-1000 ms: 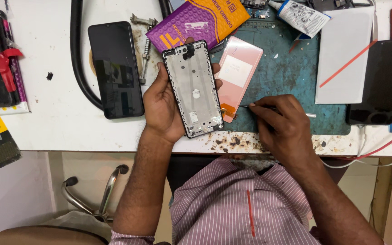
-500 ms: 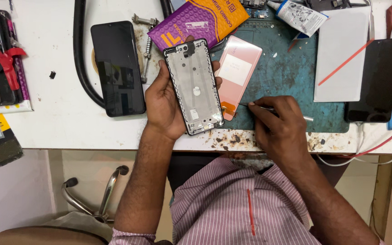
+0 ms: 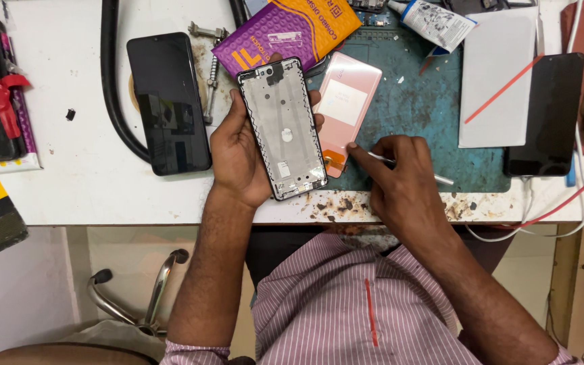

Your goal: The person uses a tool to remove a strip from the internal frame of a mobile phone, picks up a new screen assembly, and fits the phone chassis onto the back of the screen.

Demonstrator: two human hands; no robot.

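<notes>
Nearest the camera: striped pink shirt [image 3: 346, 311] of the person, seated at the worn front edge of the white bench [image 3: 89, 196].

Left hand [image 3: 241, 152]: grip clamped round the sides of a grey rectangular phone mid-frame with black rim [image 3: 282, 128], held face-up and slightly tilted, lower end over the bench edge, thumb on the left rim, fingertips showing on the right rim. Inner plate bare metal with a few small holes and a white sticker low down; camera cutout at the top end.

Right hand [image 3: 400, 179]: fingers pinched together on a thin white stick tool [image 3: 407, 169], forefinger tip touching the lower edge of a pink rectangular phone back panel [image 3: 346, 111] lying on the teal work mat [image 3: 427, 101].

Risk, as judged: the frame overhangs the edge and could drop if the hold slackens; a hard press from the tool could crease the orange flex strip at the panel's lower corner.

Farther out: black phone [image 3: 168, 101] lying left of the frame, black hose [image 3: 113, 88] curving beside it, purple-and-orange box [image 3: 285, 30] just behind the frame, white tube [image 3: 437, 20], white sheet [image 3: 498, 74], second dark phone [image 3: 549, 111] at right.
</notes>
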